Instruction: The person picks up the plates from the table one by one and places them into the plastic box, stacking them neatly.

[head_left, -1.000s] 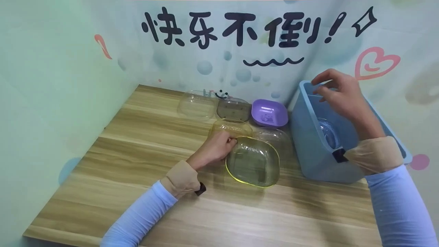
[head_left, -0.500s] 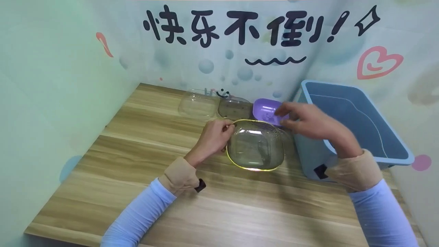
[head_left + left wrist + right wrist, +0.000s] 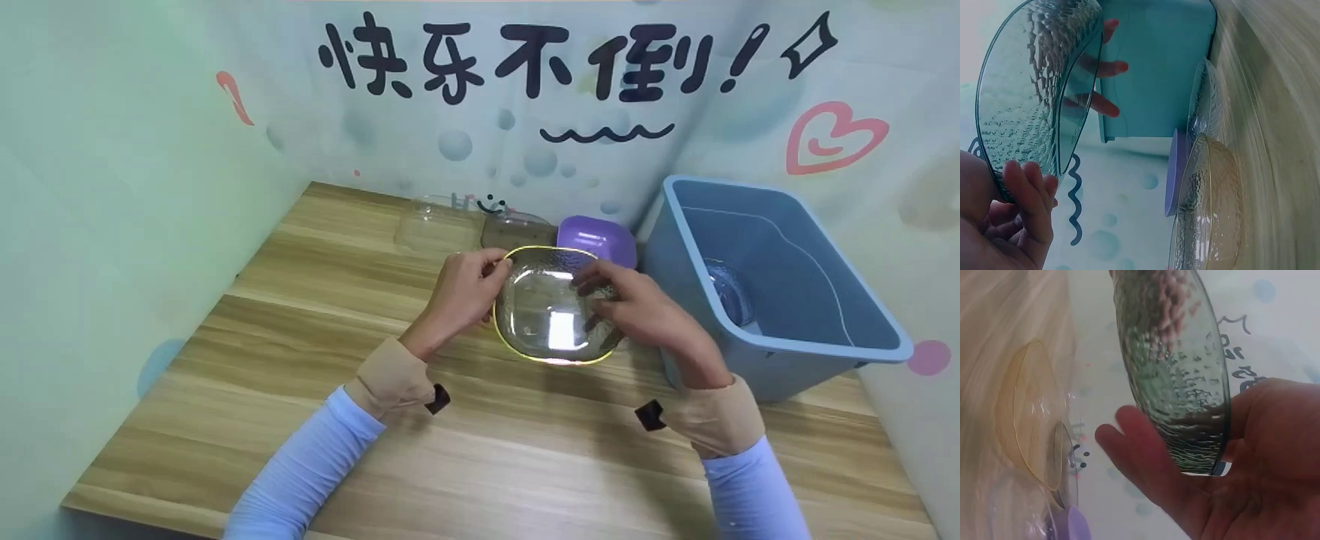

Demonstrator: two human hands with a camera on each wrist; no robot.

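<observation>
My left hand (image 3: pixel 466 292) pinches the left rim of a see-through rounded-square bowl (image 3: pixel 544 307), tilted and raised off the table. Its rim glints yellow in the head view; its ribbed, pebbled wall looks greenish in the wrist views. My right hand (image 3: pixel 637 307) is at the bowl's right side, fingers extended across it. In the right wrist view, the bowl's edge lies between that hand's thumb and fingers (image 3: pixel 1140 450). An amber bowl (image 3: pixel 1224 202) rests on the table, hidden behind the raised bowl in the head view.
A tall blue bin (image 3: pixel 757 341) stands at the right with a clear dish (image 3: pixel 729 292) inside. Along the back wall sit a clear bowl (image 3: pixel 435 225), a grey one (image 3: pixel 510 231) and a purple one (image 3: pixel 596 234). Another clear bowl (image 3: pixel 1204 101) lies near the bin.
My right hand has come from above the bin leftward and down to the bowl's right side. My left hand has lifted the bowl a little, towards the back.
</observation>
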